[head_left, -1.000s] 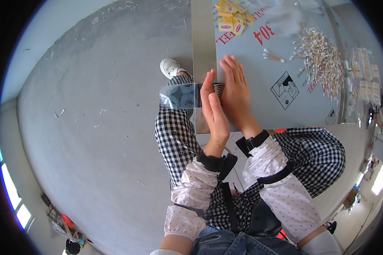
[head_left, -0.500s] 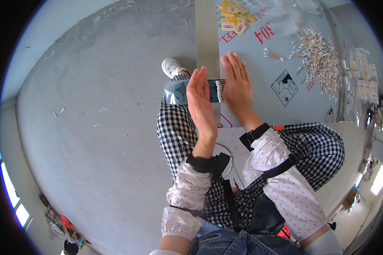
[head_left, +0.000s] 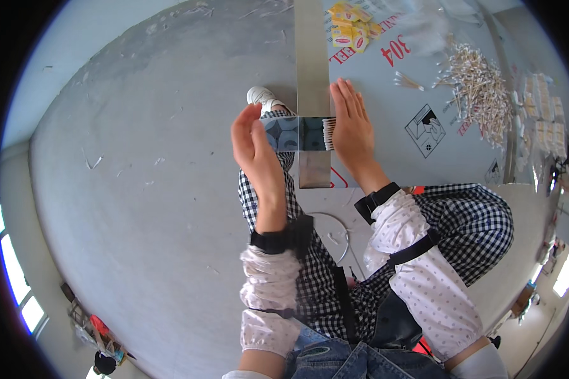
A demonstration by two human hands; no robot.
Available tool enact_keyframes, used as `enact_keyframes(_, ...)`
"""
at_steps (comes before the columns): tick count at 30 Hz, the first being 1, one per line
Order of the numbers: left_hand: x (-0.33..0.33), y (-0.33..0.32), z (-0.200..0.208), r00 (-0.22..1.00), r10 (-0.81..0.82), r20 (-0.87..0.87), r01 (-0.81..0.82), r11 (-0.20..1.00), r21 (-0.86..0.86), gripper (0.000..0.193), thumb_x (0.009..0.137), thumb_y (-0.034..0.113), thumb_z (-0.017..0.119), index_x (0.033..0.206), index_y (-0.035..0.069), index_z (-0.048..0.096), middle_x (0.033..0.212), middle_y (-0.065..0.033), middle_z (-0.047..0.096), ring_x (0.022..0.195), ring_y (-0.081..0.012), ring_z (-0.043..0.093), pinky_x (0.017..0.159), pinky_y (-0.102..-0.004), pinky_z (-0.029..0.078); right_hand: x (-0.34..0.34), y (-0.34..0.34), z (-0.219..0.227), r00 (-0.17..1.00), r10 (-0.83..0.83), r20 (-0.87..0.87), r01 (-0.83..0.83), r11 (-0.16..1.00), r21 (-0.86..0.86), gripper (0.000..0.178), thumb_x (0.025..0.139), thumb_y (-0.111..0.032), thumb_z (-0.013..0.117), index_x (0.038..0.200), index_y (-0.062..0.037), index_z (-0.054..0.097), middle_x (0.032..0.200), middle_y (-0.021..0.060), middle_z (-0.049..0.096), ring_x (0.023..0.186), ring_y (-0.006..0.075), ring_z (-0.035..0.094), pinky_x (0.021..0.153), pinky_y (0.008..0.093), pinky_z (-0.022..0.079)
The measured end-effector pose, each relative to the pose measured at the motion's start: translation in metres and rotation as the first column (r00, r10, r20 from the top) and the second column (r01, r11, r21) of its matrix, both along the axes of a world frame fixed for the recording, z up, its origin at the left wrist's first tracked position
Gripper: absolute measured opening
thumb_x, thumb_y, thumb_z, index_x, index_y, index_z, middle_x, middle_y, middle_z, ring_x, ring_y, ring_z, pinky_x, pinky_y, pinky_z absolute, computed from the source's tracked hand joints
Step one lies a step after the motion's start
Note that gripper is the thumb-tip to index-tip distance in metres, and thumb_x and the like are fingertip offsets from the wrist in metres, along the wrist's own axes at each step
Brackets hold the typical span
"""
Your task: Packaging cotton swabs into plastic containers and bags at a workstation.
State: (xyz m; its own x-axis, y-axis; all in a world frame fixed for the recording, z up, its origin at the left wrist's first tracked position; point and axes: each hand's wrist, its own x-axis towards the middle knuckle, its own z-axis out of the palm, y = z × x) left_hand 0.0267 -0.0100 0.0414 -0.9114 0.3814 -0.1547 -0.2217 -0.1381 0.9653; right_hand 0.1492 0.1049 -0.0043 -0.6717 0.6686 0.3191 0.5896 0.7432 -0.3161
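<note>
A flat clear plastic sleeve with a dark blue-grey rounded pattern [head_left: 282,134] lies across the table's metal edge, its left part sticking out over my knee. At its right end, a row of cotton swabs [head_left: 328,134] shows white tips lined up. My right hand [head_left: 353,129] rests on the table with fingers stretched and together, its edge against the swab tips. By the sleeve's outer left end is my left hand [head_left: 256,148], cupped, palm facing right, fingers lightly curved. The sleeve's end is partly hidden behind its thumb, and no grip shows.
A large heap of cotton swabs [head_left: 477,91] lies on the film-covered table [head_left: 385,114], with a few loose swabs [head_left: 409,81] beside it. Yellow packets [head_left: 354,28] sit at the far side. Packed clear bundles [head_left: 547,117] stand at the right. A metal strip [head_left: 312,63] edges the table.
My left hand has moved left, from over the middle of the sleeve to its outer end, uncovering the patterned part. My right hand and the swab row stay nearly in place.
</note>
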Motion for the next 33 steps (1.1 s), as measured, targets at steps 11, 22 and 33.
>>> enact_keyframes(11,-0.051,-0.010,-0.003,0.094,-0.897,-0.432,0.392,0.432,-0.812,0.079,0.065,0.008,0.076,0.139,0.008,0.049,0.136,-0.0116,0.054,0.132,-0.0325,0.044,0.116,-0.0481,0.030,-0.023,-0.015,0.003,1.000,0.011,-0.013,-0.011,1.000,0.000,0.047,0.092,-0.001,0.043,0.138,0.0015,0.044,0.145,0.0171,0.046,0.137,0.0306,0.043,0.115,0.0430,0.034)
enact_keyframes(22,-0.062,-0.011,-0.003,0.114,-0.883,-0.455,0.535,0.441,-0.721,0.070,0.064,0.008,0.076,0.131,0.008,0.056,0.128,-0.0131,0.058,0.120,-0.0328,0.054,0.103,-0.0406,0.044,-0.029,-0.020,0.005,1.000,0.016,0.013,-0.016,1.000,0.016,0.047,0.092,-0.001,0.044,0.138,0.0005,0.044,0.146,0.0161,0.046,0.137,0.0298,0.043,0.114,0.0427,0.035)
enact_keyframes(33,-0.064,-0.004,-0.003,0.079,-0.874,-0.479,0.549,0.439,-0.711,0.062,0.062,0.011,0.080,0.120,0.004,0.060,0.120,-0.0138,0.061,0.114,-0.0330,0.057,0.096,-0.0408,0.048,-0.026,-0.020,0.008,0.999,0.015,0.029,-0.016,1.000,0.005,0.048,0.091,0.000,0.045,0.139,-0.0008,0.043,0.146,0.0152,0.045,0.138,0.0286,0.042,0.115,0.0422,0.034)
